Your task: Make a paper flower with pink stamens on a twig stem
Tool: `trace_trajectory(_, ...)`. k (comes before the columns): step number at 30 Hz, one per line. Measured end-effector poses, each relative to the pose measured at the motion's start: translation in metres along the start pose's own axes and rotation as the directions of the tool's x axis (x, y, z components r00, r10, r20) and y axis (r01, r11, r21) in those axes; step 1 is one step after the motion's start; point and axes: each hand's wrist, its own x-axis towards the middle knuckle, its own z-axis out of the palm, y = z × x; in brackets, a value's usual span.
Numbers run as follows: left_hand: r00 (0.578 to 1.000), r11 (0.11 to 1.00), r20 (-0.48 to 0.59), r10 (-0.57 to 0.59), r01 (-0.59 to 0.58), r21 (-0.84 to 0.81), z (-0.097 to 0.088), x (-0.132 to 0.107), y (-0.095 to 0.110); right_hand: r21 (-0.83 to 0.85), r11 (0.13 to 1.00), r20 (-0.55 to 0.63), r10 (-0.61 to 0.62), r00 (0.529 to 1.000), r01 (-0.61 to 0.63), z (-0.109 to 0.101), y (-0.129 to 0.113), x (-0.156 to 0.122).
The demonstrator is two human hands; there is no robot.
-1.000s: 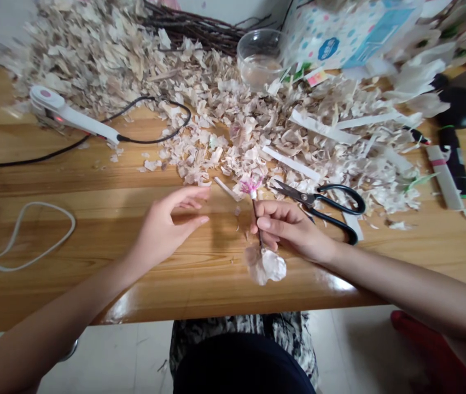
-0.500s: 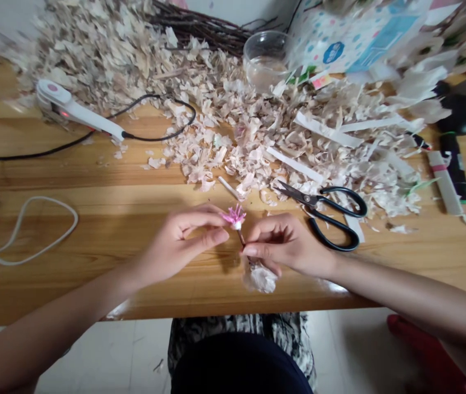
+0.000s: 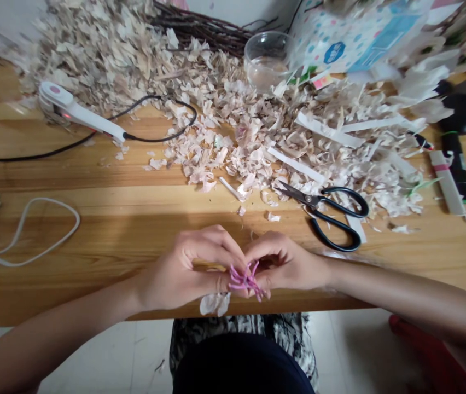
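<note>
My left hand [image 3: 194,271] and my right hand [image 3: 284,262] meet at the table's front edge, fingers curled around a small pink tuft of thread-like strands [image 3: 246,280]. The tuft pokes out beneath the fingers, and both hands seem to pinch it. A pale papery petal [image 3: 214,303] hangs below my left hand, past the edge. A thin tan stem [image 3: 208,266] shows between my left fingers; most of it is hidden by my hands.
Behind my hands lie a wide heap of pale papery flakes [image 3: 233,137], black-handled scissors [image 3: 323,210] and a white corded tool [image 3: 75,112]. A glass bowl [image 3: 268,60], a dotted box [image 3: 360,33] and dark twigs [image 3: 200,27] stand at the back.
My hands have closed together and moved toward me. The pink tuft has turned downward, and the pale petal now lies under my left hand instead of below my right.
</note>
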Motion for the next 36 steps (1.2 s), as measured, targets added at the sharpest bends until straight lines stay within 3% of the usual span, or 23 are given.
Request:
trace_trajectory(4, 0.997, 0.997, 0.035, 0.063, -0.065, 0.043, 0.002, -0.002, 0.001, -0.080, 0.996, 0.021, -0.047, 0.999, 0.049, -0.004, 0.001, 0.000)
trace_trajectory(8, 0.999, 0.999, 0.028, -0.041, 0.040, 0.024, 0.000, -0.002, 0.007, -0.105, 0.984, -0.083, -0.152, 0.985, 0.143, -0.005, -0.001, -0.001)
trace_trajectory(12, 0.992, 0.991, 0.010, -0.125, 0.125, -0.037, -0.005, -0.001, 0.011, -0.262, 0.930, -0.105, -0.291, 0.951, 0.256, -0.004, 0.000, -0.002)
trace_trajectory(18, 0.978, 0.978, -0.003, -0.206, 0.206, 0.035, -0.004, 0.001, 0.009, -0.337, 0.882, -0.169, -0.401, 0.901, 0.329, -0.007, 0.001, -0.004)
trace_trajectory(25, 0.922, 0.930, 0.120, -0.367, 0.361, 0.067, 0.000, 0.001, 0.006, -0.562, 0.793, -0.086, -0.341, 0.936, 0.237, -0.009, -0.012, -0.002)
trace_trajectory(29, 0.907, 0.919, 0.145, -0.395, 0.392, 0.049, 0.000, 0.001, 0.004, -0.544, 0.792, -0.082, -0.380, 0.921, 0.278, -0.009, -0.014, 0.001)
trace_trajectory(36, 0.908, 0.911, 0.084, -0.410, 0.403, 0.090, -0.003, 0.005, 0.004, -0.431, 0.845, -0.182, -0.424, 0.887, 0.316, -0.011, -0.012, -0.004)
